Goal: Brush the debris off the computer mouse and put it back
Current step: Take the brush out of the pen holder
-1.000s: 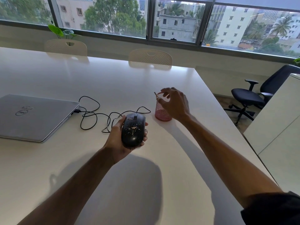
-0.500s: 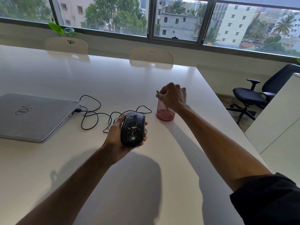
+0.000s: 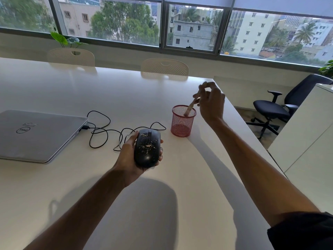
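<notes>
Two cream perforated chair backs (image 3: 164, 68) tucked at the far edge of a broad, glossy white table (image 3: 54, 186); behind them a long window band looking onto trees and pale buildings. Black swivel office chair (image 3: 275, 109) off to the right, beside a white cabinet (image 3: 306, 141). Closed silver laptop (image 3: 36, 134) lying flat on the left, with a thin black cable (image 3: 100, 130) looping loosely from its side across the tabletop to the mouse. Pink wire-mesh pen cup (image 3: 182, 121) standing upright near the table's right edge.

Left hand (image 3: 131, 157) raised just above the table, palm up, fingers curled around a black glossy computer mouse (image 3: 147, 147) speckled with pale crumbs. Right hand (image 3: 211, 103) lifted above and just right of the cup, fingertips pinched on the upper end of a slim pale-handled brush (image 3: 189, 109), tilted, lower end inside the cup's rim. Dark sleeve (image 3: 302, 231) at the lower right corner.
</notes>
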Action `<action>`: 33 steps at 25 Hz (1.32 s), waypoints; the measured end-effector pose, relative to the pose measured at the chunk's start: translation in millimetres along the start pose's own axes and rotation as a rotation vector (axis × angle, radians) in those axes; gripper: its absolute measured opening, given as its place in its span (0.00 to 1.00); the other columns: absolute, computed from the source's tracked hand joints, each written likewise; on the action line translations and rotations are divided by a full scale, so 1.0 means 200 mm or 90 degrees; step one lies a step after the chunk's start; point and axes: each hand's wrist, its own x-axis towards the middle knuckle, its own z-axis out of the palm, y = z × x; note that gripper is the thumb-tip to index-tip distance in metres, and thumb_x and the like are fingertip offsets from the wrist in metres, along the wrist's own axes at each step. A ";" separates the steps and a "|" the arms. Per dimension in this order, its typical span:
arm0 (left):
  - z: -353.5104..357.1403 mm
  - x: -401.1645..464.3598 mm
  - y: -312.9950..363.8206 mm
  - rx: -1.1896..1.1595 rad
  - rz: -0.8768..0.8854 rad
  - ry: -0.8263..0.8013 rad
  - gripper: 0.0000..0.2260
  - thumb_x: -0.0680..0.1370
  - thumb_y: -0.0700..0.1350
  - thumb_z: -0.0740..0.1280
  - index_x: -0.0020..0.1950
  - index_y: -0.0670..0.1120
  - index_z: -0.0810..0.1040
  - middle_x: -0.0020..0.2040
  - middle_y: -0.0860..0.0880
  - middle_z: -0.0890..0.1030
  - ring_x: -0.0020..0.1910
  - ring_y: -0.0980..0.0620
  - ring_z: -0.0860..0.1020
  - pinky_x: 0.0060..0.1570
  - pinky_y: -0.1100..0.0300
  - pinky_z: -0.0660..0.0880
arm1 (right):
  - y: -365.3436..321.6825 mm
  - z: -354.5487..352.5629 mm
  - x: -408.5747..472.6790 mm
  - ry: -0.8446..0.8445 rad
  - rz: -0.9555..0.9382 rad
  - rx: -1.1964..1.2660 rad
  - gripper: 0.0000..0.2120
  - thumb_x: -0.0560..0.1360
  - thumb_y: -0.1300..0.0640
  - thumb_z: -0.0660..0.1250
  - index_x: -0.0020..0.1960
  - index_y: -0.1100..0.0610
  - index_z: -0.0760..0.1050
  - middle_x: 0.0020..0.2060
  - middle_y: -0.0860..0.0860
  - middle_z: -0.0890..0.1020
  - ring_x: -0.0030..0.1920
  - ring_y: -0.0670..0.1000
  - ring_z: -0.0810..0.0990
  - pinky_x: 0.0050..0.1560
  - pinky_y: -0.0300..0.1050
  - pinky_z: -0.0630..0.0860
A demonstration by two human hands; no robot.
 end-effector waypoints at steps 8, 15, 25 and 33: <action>0.04 -0.08 0.01 0.023 -0.004 -0.014 0.27 0.79 0.60 0.55 0.56 0.38 0.79 0.39 0.40 0.80 0.34 0.45 0.78 0.33 0.59 0.76 | 0.03 -0.10 -0.05 -0.038 0.221 0.260 0.10 0.76 0.69 0.71 0.57 0.68 0.82 0.45 0.59 0.86 0.44 0.51 0.85 0.50 0.43 0.84; 0.05 -0.17 0.03 0.030 0.000 -0.035 0.26 0.79 0.59 0.56 0.57 0.38 0.78 0.40 0.40 0.79 0.35 0.45 0.78 0.33 0.59 0.77 | -0.06 -0.19 -0.14 -0.070 0.254 0.346 0.06 0.78 0.66 0.70 0.51 0.61 0.85 0.42 0.52 0.87 0.40 0.44 0.87 0.45 0.36 0.80; 0.02 -0.38 0.00 0.026 -0.024 -0.064 0.27 0.79 0.60 0.56 0.55 0.39 0.80 0.38 0.40 0.81 0.33 0.46 0.80 0.31 0.60 0.78 | -0.36 -0.40 -0.53 -0.036 0.243 0.435 0.08 0.79 0.63 0.69 0.44 0.56 0.84 0.39 0.50 0.89 0.43 0.48 0.89 0.46 0.38 0.83; 0.08 -0.62 -0.12 0.009 -0.037 -0.077 0.27 0.79 0.60 0.56 0.56 0.38 0.80 0.38 0.40 0.81 0.32 0.45 0.80 0.31 0.60 0.79 | -0.55 -0.56 -0.95 -0.059 0.349 0.486 0.06 0.78 0.66 0.69 0.47 0.60 0.84 0.40 0.53 0.89 0.43 0.50 0.88 0.47 0.37 0.83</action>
